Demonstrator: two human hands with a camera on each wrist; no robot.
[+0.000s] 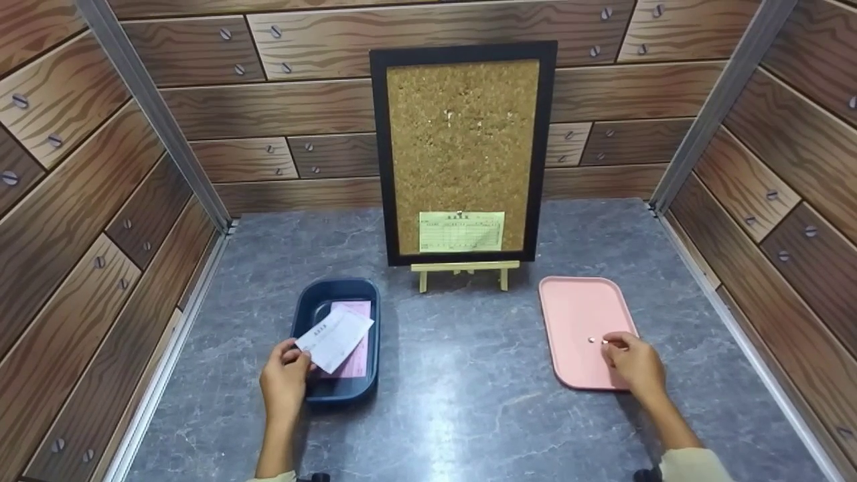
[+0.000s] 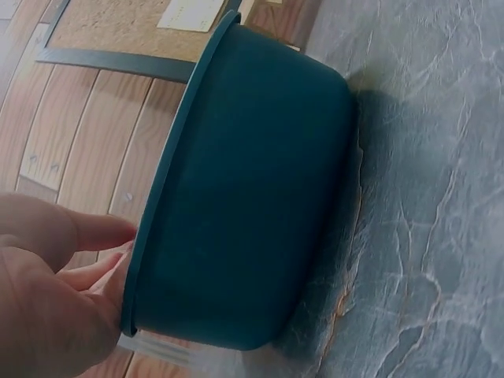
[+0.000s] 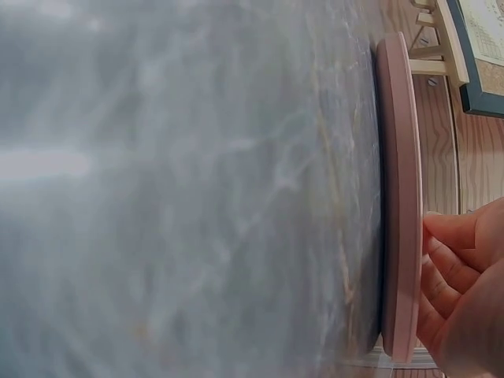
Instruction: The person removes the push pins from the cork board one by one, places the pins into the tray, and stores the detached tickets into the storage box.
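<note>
My left hand (image 1: pixel 284 375) pinches a white printed paper slip (image 1: pixel 335 338) by its lower left corner, holding it tilted above the dark blue bin (image 1: pixel 375 348). A pink slip (image 1: pixel 361 358) lies inside that bin, partly covered by the white one. My right hand (image 1: pixel 636 365) is over the pink tray (image 1: pixel 576 301), thumb and forefinger pinching a small pale thumbtack (image 1: pixel 604 342). Another thumbtack (image 1: pixel 591 340) lies on the tray just left of it. The tray's rim hides my right fingertips in the right wrist view; the bin's wall (image 2: pixel 244 181) hides the slips in the left wrist view.
A black-framed cork board (image 1: pixel 462 154) stands at the back on a small wooden easel (image 1: pixel 465 266). Low on it, a green form (image 1: pixel 462 234) hangs from one pin (image 1: pixel 459 213). Wood-patterned walls enclose the grey marbled table (image 1: pixel 455 348) at the back and sides.
</note>
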